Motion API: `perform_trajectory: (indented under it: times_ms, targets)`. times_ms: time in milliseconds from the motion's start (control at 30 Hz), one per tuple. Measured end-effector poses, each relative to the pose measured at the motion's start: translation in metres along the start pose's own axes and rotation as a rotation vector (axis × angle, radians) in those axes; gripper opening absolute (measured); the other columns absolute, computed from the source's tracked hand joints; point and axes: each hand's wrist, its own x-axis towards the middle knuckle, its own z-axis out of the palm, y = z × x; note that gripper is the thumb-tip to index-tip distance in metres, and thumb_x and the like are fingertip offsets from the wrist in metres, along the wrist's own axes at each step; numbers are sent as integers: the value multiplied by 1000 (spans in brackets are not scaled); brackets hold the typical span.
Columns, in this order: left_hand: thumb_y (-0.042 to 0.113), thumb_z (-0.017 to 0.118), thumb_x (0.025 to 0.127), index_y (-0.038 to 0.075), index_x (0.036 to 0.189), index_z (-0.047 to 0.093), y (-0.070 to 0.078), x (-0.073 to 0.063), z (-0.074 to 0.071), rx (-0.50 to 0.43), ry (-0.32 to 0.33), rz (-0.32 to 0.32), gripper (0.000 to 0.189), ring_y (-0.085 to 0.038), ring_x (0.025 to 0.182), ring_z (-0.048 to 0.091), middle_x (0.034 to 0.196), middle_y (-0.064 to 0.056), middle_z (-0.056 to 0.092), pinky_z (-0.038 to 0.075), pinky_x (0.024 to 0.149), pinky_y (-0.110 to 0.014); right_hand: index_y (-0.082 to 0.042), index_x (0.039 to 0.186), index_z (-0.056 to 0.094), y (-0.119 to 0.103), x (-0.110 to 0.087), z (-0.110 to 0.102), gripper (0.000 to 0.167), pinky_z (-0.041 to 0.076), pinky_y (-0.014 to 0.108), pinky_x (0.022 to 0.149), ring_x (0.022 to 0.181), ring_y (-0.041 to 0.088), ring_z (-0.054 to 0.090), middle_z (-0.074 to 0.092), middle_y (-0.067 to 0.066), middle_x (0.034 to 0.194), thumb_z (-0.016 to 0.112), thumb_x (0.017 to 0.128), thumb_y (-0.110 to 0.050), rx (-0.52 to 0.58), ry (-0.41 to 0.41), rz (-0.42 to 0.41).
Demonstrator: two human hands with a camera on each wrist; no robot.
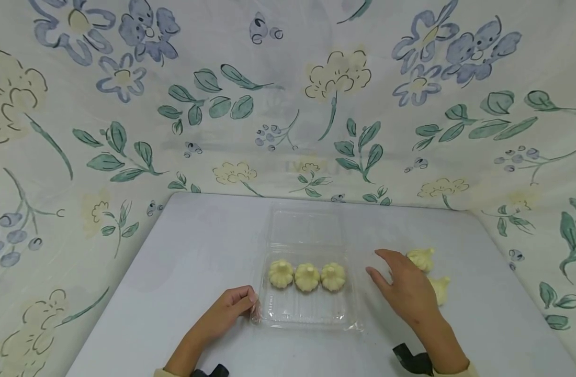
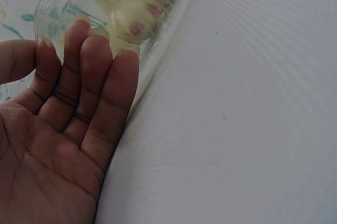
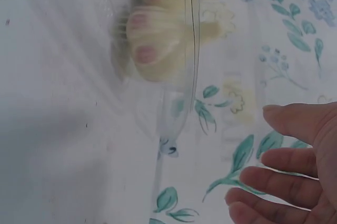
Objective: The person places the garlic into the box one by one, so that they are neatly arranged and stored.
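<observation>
A clear plastic clamshell container (image 1: 311, 314) lies opened out on the table, its lid (image 1: 306, 225) folded back. Across its tray sit three pale yellow garlic bulbs (image 1: 307, 277) in a row; pinkish marks show on their sides in the wrist views. My left hand (image 1: 228, 309) pinches the container's left edge between thumb and fingers. To the right of the container, my right hand (image 1: 407, 290) hovers with fingers spread apart and nothing in them. Two more garlic bulbs, one farther back (image 1: 421, 259) and one nearer (image 1: 440, 289), lie partly hidden behind that hand.
The white table (image 1: 198, 235) ends at a floral cloth (image 1: 288, 104) hanging along its back and sides. Dark wrist devices (image 1: 412, 358) show at the bottom of the head view.
</observation>
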Motion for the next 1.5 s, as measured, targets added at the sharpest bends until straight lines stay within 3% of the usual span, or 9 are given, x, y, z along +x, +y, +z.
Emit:
perform_trajectory:
  times_ms: [367,900,1500]
  targets:
    - [22,50,112,-1,90,57,2,1,-2,6,-3,14,32,-15,85,62,89,-3,62,54,78,-32,2,128,67,13,-6,-6,44,52,61,91,116,47,64,67,26,127,81,93,-22,-4,17,63]
    - [20,51,111,-2,90,57,1,2,0,-4,-7,26,32,-14,84,62,89,-5,62,54,78,-32,2,133,64,29,-14,-15,49,49,65,94,120,49,60,64,28,133,78,96,-28,-33,-65,196]
    - [20,49,112,-4,90,56,-1,1,-1,-18,-13,32,33,-14,84,62,89,-5,61,54,78,-32,5,138,60,45,-17,-13,56,49,65,89,118,53,59,61,31,135,77,97,-30,-9,-94,225]
